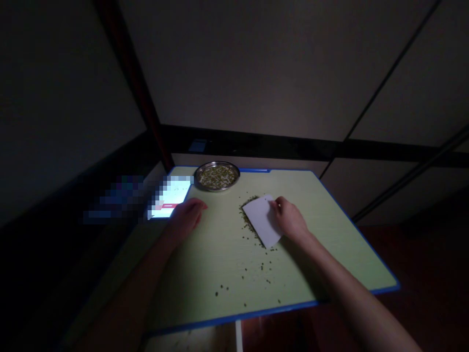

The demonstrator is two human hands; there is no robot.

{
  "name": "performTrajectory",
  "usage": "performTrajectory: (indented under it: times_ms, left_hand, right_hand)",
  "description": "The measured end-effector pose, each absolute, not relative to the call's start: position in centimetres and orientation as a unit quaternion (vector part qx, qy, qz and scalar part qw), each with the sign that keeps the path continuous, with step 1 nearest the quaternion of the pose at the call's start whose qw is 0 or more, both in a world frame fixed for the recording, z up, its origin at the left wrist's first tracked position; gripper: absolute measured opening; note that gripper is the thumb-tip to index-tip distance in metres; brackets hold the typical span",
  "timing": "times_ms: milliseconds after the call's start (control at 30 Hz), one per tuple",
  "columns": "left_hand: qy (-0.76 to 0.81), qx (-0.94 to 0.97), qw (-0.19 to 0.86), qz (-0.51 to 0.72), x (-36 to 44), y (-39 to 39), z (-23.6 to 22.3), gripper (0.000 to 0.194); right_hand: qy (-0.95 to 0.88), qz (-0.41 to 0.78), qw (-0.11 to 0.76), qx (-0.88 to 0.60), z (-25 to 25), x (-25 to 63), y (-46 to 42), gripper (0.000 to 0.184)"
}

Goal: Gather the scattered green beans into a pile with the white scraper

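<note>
My right hand (290, 218) grips a white card (262, 222) by its right edge and holds it tilted over the table. Small greenish beans (246, 219) lie in a band along the card's left edge, partly hidden beneath it. A few more are scattered towards the front edge. Over the left part of the table is my left hand (187, 215), its fingers curled together with nothing visible in them. Behind it stands a round steel plate (217, 189) holding many beans of the same look.
The pale green table (304, 266) has a blue rim. A lit screen (170, 195), partly pixelated, is at the left edge beside my left hand. Pale panels with a dark band stand behind the table. The room is dim.
</note>
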State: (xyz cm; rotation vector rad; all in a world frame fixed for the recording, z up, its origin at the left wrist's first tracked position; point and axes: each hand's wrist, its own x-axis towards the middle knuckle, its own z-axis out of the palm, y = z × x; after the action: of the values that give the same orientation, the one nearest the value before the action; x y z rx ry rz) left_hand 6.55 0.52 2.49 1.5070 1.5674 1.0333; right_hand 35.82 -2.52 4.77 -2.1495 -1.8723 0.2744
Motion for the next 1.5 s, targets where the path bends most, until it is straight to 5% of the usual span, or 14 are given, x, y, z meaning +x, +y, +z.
performTrajectory:
  times_ms: [367,1000,1500]
  left_hand:
    - [0.618,0.577,0.36,0.395,6.8,0.3,2.8,0.024]
    - [0.61,0.577,0.365,0.402,6.6,0.6,2.4,0.023]
    - [0.617,0.603,0.334,0.379,5.7,0.9,1.7,0.03]
  right_hand:
    - [-0.628,0.068,0.078,-0.771,4.0,37.8,-2.9,0.044]
    - [-0.56,0.048,0.132,-0.817,4.8,47.0,-2.6,0.041]
    - [-0.592,0.103,0.147,-0.786,5.0,37.9,1.6,0.042]
